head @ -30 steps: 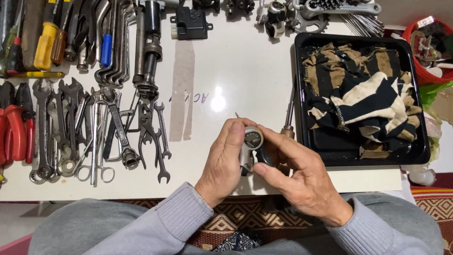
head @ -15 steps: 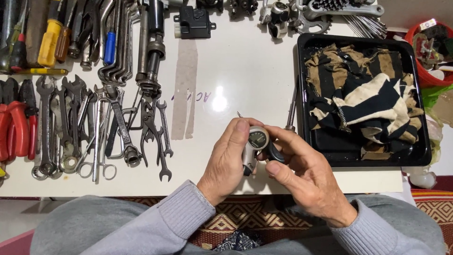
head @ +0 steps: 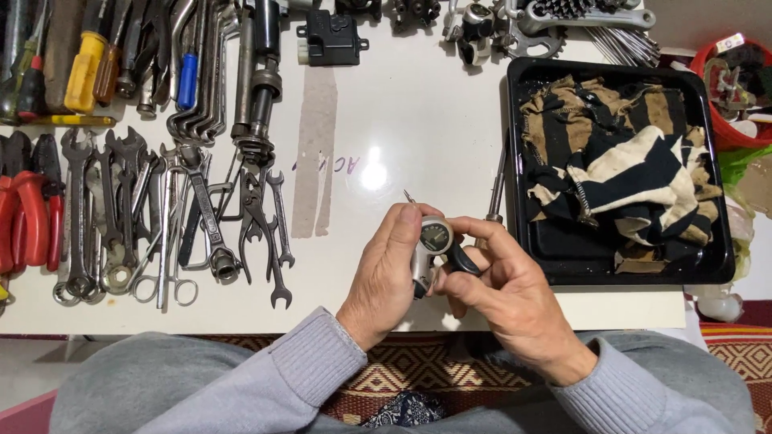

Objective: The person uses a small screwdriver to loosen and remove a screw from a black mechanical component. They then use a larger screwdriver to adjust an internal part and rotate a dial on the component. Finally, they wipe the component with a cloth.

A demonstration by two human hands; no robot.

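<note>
One black tray [head: 515, 161], one red bucket [head: 728, 133], two hands.

Bare table [head: 386, 120] between the wrenches [head: 161, 217] and black tray [head: 515, 161].

White table [head: 402, 104] bears wrenches [head: 161, 217], black tray [head: 515, 161].

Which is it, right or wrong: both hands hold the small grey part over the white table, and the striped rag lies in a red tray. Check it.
Wrong on the tray. The head view shows the striped rag in a black tray, not red. Left hand and right hand do hold the small grey part over the white table.
</note>
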